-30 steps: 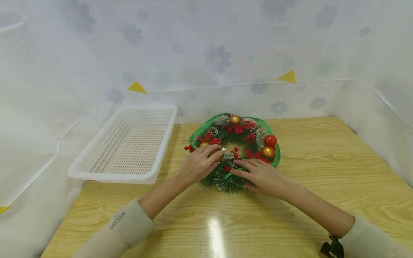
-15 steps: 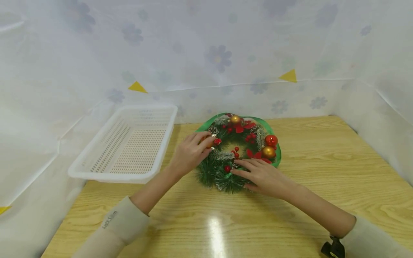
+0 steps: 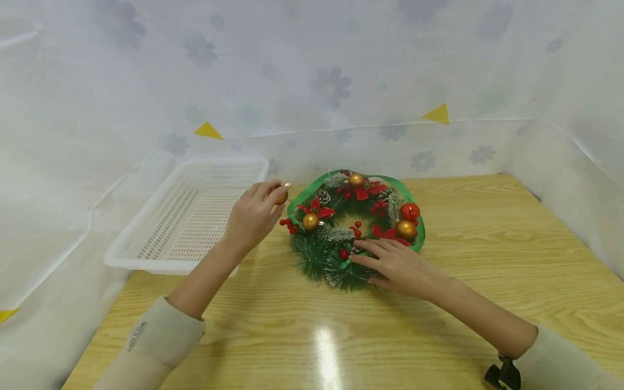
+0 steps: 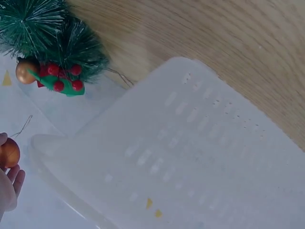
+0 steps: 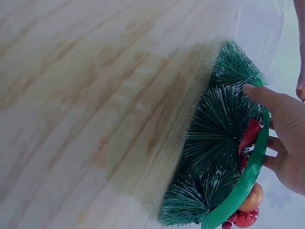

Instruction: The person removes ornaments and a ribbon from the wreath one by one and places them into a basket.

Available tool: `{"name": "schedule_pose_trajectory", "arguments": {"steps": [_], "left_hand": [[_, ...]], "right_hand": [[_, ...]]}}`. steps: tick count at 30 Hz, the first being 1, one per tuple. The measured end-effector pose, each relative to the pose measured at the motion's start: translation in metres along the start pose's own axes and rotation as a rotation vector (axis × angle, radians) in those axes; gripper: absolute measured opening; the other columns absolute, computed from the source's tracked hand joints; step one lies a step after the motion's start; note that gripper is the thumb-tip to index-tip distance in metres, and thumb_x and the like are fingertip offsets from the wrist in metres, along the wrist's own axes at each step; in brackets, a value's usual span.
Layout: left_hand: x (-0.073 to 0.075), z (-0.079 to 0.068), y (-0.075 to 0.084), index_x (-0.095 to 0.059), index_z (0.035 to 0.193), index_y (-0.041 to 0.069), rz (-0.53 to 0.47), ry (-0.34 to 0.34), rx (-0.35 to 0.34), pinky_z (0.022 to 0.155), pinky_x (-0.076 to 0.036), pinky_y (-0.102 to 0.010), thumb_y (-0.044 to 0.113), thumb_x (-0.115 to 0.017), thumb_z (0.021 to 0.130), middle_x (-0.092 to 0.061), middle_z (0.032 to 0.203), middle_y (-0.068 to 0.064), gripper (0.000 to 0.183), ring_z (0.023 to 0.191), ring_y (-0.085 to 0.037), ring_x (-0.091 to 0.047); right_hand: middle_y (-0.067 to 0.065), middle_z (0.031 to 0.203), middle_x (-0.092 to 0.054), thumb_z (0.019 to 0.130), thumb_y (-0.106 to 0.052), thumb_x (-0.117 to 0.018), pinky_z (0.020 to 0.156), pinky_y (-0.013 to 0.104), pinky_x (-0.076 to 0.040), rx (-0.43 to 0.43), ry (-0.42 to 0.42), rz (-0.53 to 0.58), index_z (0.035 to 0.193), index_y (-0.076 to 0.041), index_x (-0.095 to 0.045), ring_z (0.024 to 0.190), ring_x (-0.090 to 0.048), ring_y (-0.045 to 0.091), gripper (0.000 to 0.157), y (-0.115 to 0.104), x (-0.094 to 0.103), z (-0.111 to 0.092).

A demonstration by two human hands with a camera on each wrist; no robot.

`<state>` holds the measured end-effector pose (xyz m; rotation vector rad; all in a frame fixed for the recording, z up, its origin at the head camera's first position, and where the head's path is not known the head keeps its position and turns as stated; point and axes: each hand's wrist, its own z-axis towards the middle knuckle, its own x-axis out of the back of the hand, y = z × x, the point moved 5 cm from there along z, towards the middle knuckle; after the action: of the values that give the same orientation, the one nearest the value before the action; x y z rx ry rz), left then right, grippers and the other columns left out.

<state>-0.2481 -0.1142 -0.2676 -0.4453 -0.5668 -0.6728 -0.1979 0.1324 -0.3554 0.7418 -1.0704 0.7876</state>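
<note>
Beside the basket's right rim, my left hand (image 3: pixel 251 216) pinches a gold ball ornament (image 3: pixel 281 197) by its fingers, lifted above the table. The same ornament (image 4: pixel 9 152), with a thin wire loop, shows at the left wrist view's edge. A green Christmas wreath (image 3: pixel 312 260) lies on the table, bearing red poinsettias, berries, pinecones, a green ribbon (image 5: pixel 250 174) and several baubles. My right hand (image 3: pixel 407 271) rests on the wreath's near right part, fingers spread and nearly straight. In the right wrist view, its thumb (image 5: pixel 259 95) touches the needles.
A white perforated plastic basket (image 3: pixel 234 265) stands left of the wreath. The wooden table (image 3: pixel 512 244) extends right and in front. White flowered sheeting (image 3: pixel 331 65) with yellow triangles (image 3: pixel 208 131) hangs behind and at both sides.
My left hand has moved left from the wreath toward the basket, carrying a gold ball ornament away. The gold ball by the left poinsettia is now uncovered. My right hand has stayed put.
</note>
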Motion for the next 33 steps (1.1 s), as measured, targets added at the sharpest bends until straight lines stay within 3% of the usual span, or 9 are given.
{"name": "schedule_pose_trajectory", "arguments": {"steps": [15, 21, 25, 29, 33], "left_hand": [[0.032, -0.03, -0.06, -0.062, 0.107, -0.001, 0.087, 0.0, 0.168, 0.07, -0.051, -0.044, 0.001, -0.076, 0.073, -0.058, 0.109, -0.018, 0.036, 0.094, -0.035, -0.056], [0.035, -0.046, -0.081, -0.062, 0.106, -0.003, 0.107, -0.039, 0.222, 0.068, -0.051, -0.044, -0.001, -0.076, 0.072, -0.058, 0.107, -0.019, 0.037, 0.092, -0.037, -0.056], [0.032, -0.057, -0.09, -0.063, 0.103, -0.004, 0.126, -0.067, 0.217, 0.069, -0.051, -0.044, -0.003, -0.077, 0.069, -0.059, 0.103, -0.019, 0.036, 0.09, -0.037, -0.057], [0.024, -0.069, -0.097, -0.064, 0.099, -0.004, 0.161, -0.137, 0.171, 0.072, -0.05, -0.044, -0.003, -0.08, 0.065, -0.061, 0.1, -0.019, 0.037, 0.09, -0.038, -0.057], [0.012, -0.078, -0.103, -0.064, 0.1, -0.002, 0.149, -0.308, 0.144, 0.072, -0.05, -0.044, 0.001, -0.08, 0.067, -0.061, 0.1, -0.018, 0.037, 0.091, -0.036, -0.057]], "right_hand": [[0.017, 0.134, -0.044, 0.074, -0.028, -0.078, 0.085, 0.048, -0.045, -0.003, -0.006, 0.01, 0.129, -0.013, -0.054, 0.111, -0.05, 0.034, 0.062, 0.001, -0.001, 0.001], [0.017, 0.133, -0.045, 0.073, -0.028, -0.078, 0.084, 0.048, -0.046, 0.0, 0.003, 0.0, 0.129, -0.013, -0.055, 0.11, -0.051, 0.034, 0.062, 0.002, -0.001, 0.0], [0.017, 0.133, -0.045, 0.073, -0.028, -0.078, 0.084, 0.048, -0.046, 0.001, 0.005, -0.003, 0.129, -0.013, -0.055, 0.109, -0.051, 0.033, 0.062, 0.001, -0.001, 0.0], [0.017, 0.132, -0.045, 0.073, -0.028, -0.078, 0.083, 0.047, -0.046, 0.004, 0.008, 0.0, 0.128, -0.013, -0.055, 0.109, -0.051, 0.034, 0.062, 0.0, -0.001, 0.0], [0.017, 0.131, -0.046, 0.072, -0.028, -0.079, 0.083, 0.048, -0.046, 0.007, 0.016, -0.005, 0.128, -0.013, -0.055, 0.108, -0.051, 0.034, 0.062, -0.001, 0.0, 0.0]]}}
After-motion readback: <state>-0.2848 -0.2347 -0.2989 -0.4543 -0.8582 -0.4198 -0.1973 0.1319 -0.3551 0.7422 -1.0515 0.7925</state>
